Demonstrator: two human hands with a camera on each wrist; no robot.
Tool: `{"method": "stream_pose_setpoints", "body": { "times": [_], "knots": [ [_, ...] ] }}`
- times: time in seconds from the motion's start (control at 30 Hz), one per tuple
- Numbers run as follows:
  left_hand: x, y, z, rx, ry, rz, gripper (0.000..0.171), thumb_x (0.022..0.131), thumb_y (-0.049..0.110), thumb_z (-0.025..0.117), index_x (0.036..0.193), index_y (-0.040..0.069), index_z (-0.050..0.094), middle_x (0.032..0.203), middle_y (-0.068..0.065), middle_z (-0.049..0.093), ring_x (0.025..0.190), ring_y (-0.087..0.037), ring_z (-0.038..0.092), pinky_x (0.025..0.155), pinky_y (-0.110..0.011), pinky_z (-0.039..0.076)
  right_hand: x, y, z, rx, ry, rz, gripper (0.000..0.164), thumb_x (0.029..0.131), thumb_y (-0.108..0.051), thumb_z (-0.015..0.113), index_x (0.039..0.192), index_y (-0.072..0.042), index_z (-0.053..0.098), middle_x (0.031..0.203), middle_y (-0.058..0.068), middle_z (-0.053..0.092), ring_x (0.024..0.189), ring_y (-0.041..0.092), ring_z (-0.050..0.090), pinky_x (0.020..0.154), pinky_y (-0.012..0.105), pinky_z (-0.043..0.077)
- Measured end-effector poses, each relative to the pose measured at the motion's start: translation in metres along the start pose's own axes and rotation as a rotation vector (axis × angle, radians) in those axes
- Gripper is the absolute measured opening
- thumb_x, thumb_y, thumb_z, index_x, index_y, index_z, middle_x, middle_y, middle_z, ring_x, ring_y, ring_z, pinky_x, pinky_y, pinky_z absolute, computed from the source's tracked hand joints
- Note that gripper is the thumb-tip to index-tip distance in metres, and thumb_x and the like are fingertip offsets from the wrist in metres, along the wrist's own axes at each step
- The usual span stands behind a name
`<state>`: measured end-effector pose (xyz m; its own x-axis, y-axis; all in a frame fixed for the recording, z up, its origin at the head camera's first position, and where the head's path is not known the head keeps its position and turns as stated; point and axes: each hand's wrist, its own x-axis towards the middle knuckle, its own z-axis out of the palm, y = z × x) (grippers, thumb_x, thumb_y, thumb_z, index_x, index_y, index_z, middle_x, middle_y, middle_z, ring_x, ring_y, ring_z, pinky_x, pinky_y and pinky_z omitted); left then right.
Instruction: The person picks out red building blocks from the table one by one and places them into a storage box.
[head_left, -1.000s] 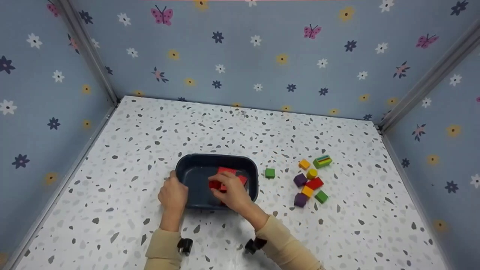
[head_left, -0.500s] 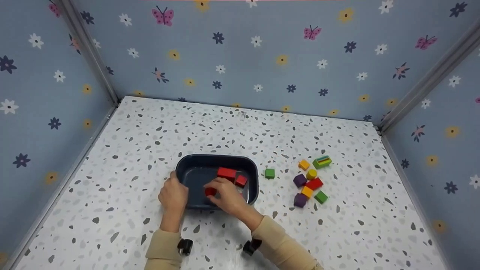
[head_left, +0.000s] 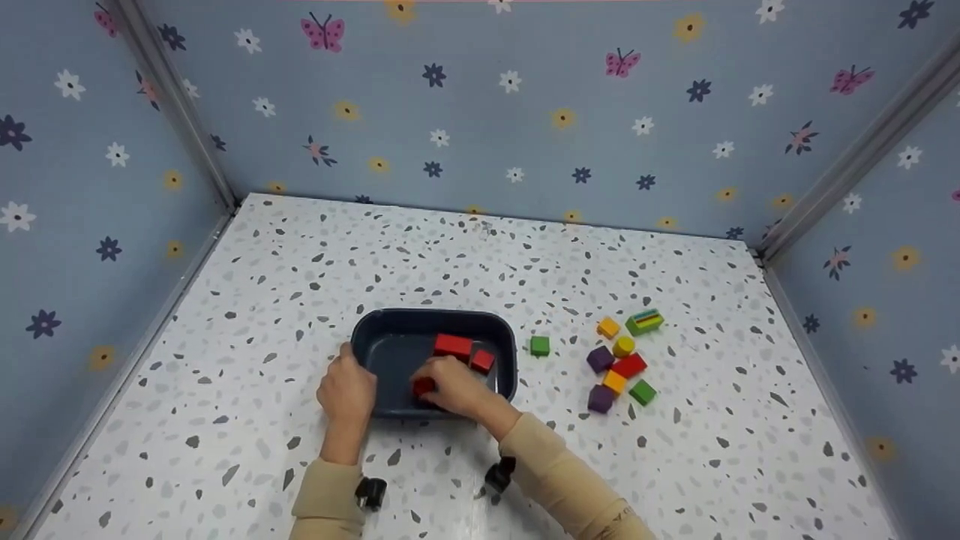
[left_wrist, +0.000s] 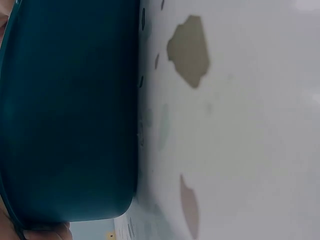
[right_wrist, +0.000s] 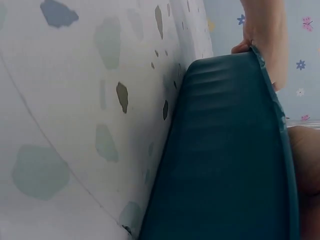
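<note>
A dark blue plastic tub (head_left: 390,364) sits on the speckled table. My left hand (head_left: 346,386) grips its left rim; in the right wrist view the thumb of this left hand (right_wrist: 267,45) lies against the tub's outer wall. Inside the tub, my right hand (head_left: 456,388) pinches a red block (head_left: 423,387) low over the tub floor, its fingers covering much of the block. Behind that hand lie a longer red block (head_left: 453,346) and a small red cube (head_left: 482,361). The left wrist view is mostly filled by the tub's outer side (left_wrist: 70,110).
Right of the tub stands a green cube (head_left: 539,346). Farther right is a loose cluster with purple cubes (head_left: 600,399), a red block (head_left: 629,366), a yellow cylinder (head_left: 623,346), orange cubes (head_left: 608,328), a green block (head_left: 643,393) and a striped green block (head_left: 645,322). Patterned panels (head_left: 480,112) enclose the table.
My right hand has shifted left and toward the tub's near side with the red block, then lower, uncovering the two red blocks behind. My left hand stays on the rim.
</note>
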<state>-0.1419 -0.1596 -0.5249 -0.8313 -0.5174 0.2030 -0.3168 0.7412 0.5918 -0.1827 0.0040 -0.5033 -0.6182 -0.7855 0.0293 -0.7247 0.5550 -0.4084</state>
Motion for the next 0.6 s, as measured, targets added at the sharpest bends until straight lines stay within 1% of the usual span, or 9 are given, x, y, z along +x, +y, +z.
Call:
{"method": "stream_pose_setpoints", "body": {
  "times": [0.13,0.33,0.47,0.6],
  "knots": [
    [-0.0004,0.0005,0.0000,0.003,0.010,0.005,0.037,0.071,-0.002,0.053,0.109,-0.005,0.053,0.080,-0.026,0.060,0.064,-0.046,0.056,0.052,-0.053,0.041,0.0029,0.0015,0.0009,-0.032,-0.050,0.014,0.027,0.076,-0.008,0.068,0.102,-0.009,0.067,0.099,0.000,0.064,0.096,0.011,0.056,0.082,0.020,0.041],
    [0.0003,0.0006,0.0005,0.008,0.008,0.001,0.037,0.073,-0.002,0.052,0.109,-0.005,0.052,0.081,-0.027,0.059,0.064,-0.047,0.056,0.053,-0.054,0.040,0.0053,0.0037,0.0034,-0.076,-0.074,-0.004,0.024,0.075,-0.006,0.068,0.098,-0.010,0.068,0.095,-0.001,0.065,0.091,0.009,0.058,0.078,0.018,0.043],
    [0.0000,0.0005,0.0003,0.005,0.004,-0.007,0.037,0.073,-0.001,0.051,0.110,-0.004,0.052,0.082,-0.027,0.059,0.065,-0.047,0.055,0.053,-0.054,0.040,0.0062,0.0062,0.0050,-0.105,-0.072,-0.043,0.014,0.074,-0.005,0.067,0.087,-0.010,0.069,0.084,-0.002,0.064,0.080,0.006,0.058,0.069,0.017,0.044],
    [0.0002,0.0008,0.0002,0.006,0.000,-0.008,0.036,0.073,-0.002,0.051,0.109,-0.004,0.052,0.082,-0.026,0.060,0.065,-0.047,0.056,0.053,-0.054,0.041,0.0067,0.0088,0.0059,-0.116,-0.066,-0.071,0.009,0.072,-0.002,0.066,0.077,-0.009,0.065,0.073,-0.002,0.060,0.069,0.008,0.055,0.060,0.018,0.042]
  ]
}}
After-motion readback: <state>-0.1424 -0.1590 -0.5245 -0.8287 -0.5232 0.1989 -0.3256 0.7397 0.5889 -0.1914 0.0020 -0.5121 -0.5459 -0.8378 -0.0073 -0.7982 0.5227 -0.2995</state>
